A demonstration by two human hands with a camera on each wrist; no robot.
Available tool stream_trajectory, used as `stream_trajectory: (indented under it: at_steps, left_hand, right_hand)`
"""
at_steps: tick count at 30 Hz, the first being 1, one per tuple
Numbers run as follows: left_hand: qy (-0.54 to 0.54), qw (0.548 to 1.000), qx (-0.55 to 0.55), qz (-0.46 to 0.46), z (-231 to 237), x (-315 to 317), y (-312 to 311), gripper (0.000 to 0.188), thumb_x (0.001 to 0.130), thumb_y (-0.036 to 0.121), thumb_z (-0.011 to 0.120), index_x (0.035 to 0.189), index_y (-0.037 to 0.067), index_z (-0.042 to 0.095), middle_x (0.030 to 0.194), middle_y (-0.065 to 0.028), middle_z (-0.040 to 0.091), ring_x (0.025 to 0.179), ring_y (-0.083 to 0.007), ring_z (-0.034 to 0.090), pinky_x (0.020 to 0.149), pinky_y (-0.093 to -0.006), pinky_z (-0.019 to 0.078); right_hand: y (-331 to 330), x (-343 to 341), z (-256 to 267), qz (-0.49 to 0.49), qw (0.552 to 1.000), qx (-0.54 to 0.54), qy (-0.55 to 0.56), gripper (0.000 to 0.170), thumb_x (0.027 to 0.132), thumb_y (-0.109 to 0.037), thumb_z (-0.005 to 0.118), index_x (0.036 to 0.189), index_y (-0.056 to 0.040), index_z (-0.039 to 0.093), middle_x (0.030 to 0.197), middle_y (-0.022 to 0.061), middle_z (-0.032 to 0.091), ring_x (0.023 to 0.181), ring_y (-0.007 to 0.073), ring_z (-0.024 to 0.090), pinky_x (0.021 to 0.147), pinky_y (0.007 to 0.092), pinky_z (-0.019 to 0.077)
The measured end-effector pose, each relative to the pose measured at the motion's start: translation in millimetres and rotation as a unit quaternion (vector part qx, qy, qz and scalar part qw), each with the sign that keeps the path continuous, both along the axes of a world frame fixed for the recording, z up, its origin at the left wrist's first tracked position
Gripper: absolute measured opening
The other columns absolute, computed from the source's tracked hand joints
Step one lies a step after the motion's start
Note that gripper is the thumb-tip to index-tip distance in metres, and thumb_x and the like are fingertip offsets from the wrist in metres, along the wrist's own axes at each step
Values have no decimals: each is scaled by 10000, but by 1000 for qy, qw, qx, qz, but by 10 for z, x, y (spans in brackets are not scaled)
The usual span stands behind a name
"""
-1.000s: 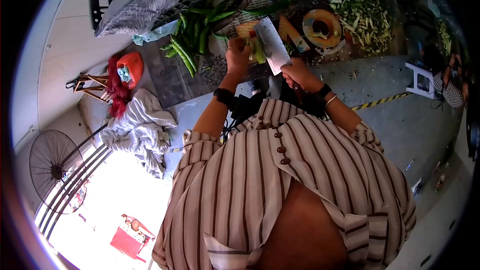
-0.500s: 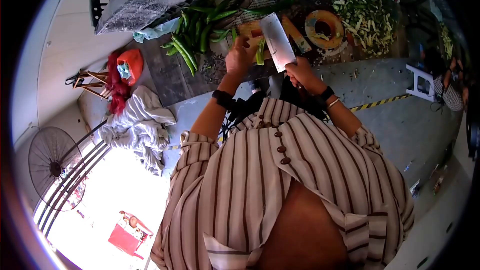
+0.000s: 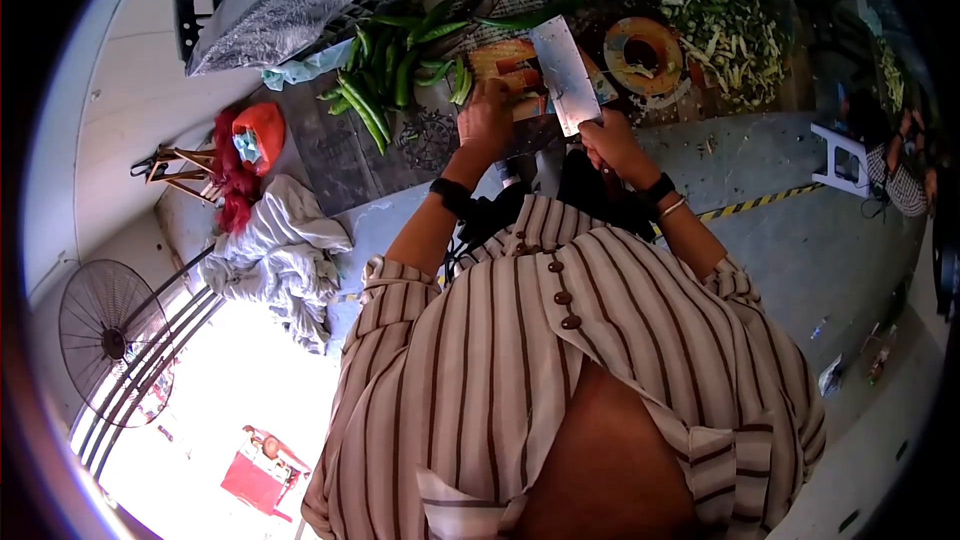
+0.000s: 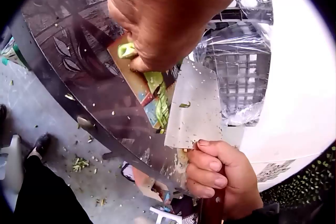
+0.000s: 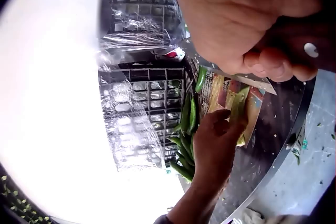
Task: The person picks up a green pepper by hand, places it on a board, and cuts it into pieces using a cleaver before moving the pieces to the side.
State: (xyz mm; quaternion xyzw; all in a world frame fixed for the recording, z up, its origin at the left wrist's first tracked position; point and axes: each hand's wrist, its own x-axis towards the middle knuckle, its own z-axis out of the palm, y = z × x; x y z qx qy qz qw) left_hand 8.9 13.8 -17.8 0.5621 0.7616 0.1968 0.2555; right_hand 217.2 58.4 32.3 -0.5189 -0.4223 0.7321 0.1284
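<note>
My right hand (image 3: 612, 140) grips the dark handle of a cleaver (image 3: 565, 75), whose broad blade has bits of green stuck to it in the left wrist view. To its left, my left hand (image 3: 487, 120) holds pieces of green pepper (image 4: 126, 50) low over a brightly printed patch (image 3: 495, 58) of the table. Another length of pepper (image 4: 157, 95) shows below the fingers, beside the blade. More cut pepper (image 3: 461, 82) lies just past the left hand. The left palm is hidden.
Whole green peppers (image 3: 385, 75) are piled on the left of the dark table (image 3: 330, 155). Chopped pieces (image 3: 725, 35) form a heap at the right. Plastic-covered black crates (image 5: 142, 103) stand along the far side. A white stool (image 3: 842, 160) is on the floor.
The left hand lifted off the pepper, then came back down and now covers it. The cleaver has shifted slightly right and away, still in the right hand.
</note>
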Motion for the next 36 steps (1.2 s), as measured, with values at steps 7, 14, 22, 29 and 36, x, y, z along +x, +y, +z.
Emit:
stream_trajectory:
  at_steps: [7, 14, 22, 29, 36]
  left_hand:
    - [77, 991, 91, -55, -83, -70, -54, 205, 781, 113, 569, 979, 118, 515, 975, -100, 542, 877, -329, 572, 691, -433, 484]
    - [49, 986, 133, -86, -119, -57, -216, 300, 793, 207, 617, 1066, 124, 525, 1000, -95, 548, 894, -315, 578, 726, -409, 496]
    - [-95, 987, 127, 22, -22, -124, -113, 254, 788, 186, 655, 990, 54, 579, 908, -130, 598, 812, -312, 600, 663, -378, 492]
    - [23, 980, 156, 125, 230, -400, -2, 350, 723, 204, 704, 1008, 44, 577, 934, -125, 585, 840, -299, 572, 742, -391, 466]
    - [23, 994, 45, 96, -95, -572, -28, 374, 715, 248, 670, 1018, 51, 574, 962, -128, 593, 895, -315, 569, 773, -417, 458]
  right_hand:
    - [17, 37, -12, 1, 1000, 16, -1, 174, 831, -136, 514, 712, -34, 438, 561, 5, 434, 397, 84, 403, 364, 255, 356]
    - [18, 45, -25, -5, 1000, 17, -7, 138, 820, -125, 509, 787, 7, 486, 588, 24, 462, 403, 109, 441, 365, 274, 379]
    - [33, 32, -40, 2, 1000, 4, -3, 131, 815, -114, 507, 769, 5, 477, 586, 24, 460, 395, 108, 429, 356, 275, 365]
    - [31, 42, -22, 2, 1000, 13, 9, 142, 815, -110, 501, 728, -1, 470, 572, 18, 452, 394, 101, 424, 356, 272, 360]
    - [0, 34, -6, -4, 1000, 25, 2, 148, 805, -119, 515, 730, 1, 472, 552, 14, 449, 385, 103, 429, 359, 274, 368]
